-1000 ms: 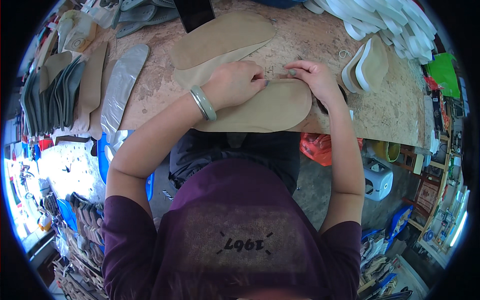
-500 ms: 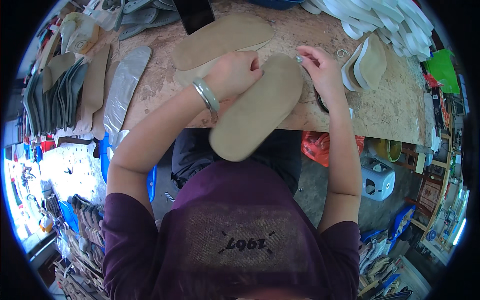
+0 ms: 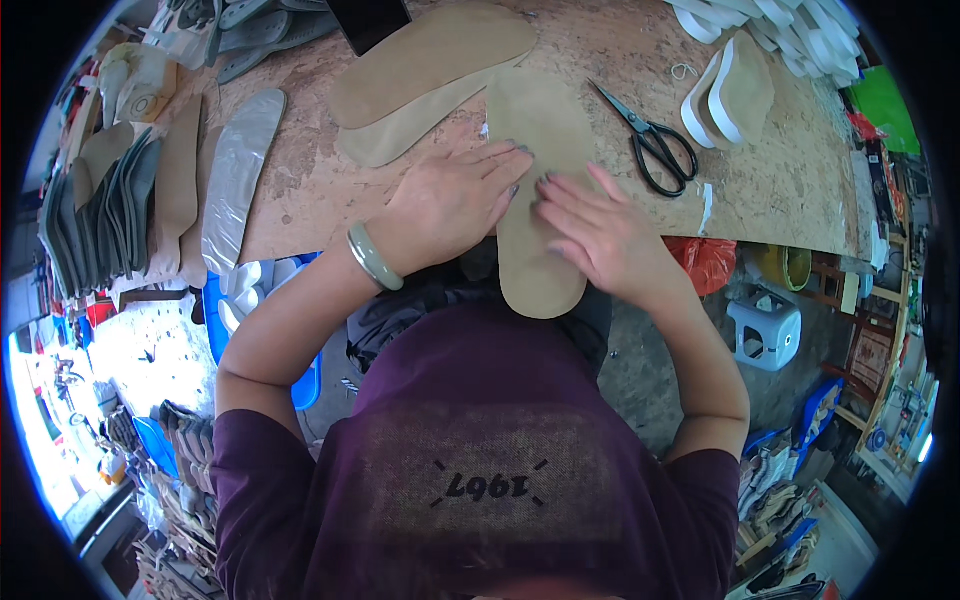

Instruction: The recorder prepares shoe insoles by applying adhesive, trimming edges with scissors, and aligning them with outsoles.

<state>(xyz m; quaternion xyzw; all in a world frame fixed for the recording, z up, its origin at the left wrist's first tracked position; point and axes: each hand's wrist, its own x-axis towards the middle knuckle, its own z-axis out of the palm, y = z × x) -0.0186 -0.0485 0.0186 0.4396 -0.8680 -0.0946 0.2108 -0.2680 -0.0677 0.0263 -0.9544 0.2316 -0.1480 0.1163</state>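
A tan shoe insole (image 3: 527, 245) lies lengthwise across the table's front edge, its lower end sticking out over my lap. My left hand (image 3: 452, 198) rests on its left side, fingers stretched out and close together. From the right, my right hand (image 3: 606, 228) lies on the same insole with its fingers extended. Neither hand grips it. Black-handled scissors (image 3: 640, 125) lie on the table right of the insole, blades pointing to the far left. Behind my left hand is a large tan insole piece (image 3: 440, 62), partly over a paler one (image 3: 415, 132).
At left stand a row of grey insoles (image 3: 105, 210) and a shiny silvery sole shape (image 3: 241, 170). Two white-edged insoles (image 3: 745, 90) lie at right, with white strips (image 3: 775, 25) piled behind. A dark flat panel (image 3: 368, 20) sits at the far edge.
The insole has turned from slanted to nearly straight and now lies on the table edge. Both hands have come nearer me and flattened onto it. The scissors have come into full view.
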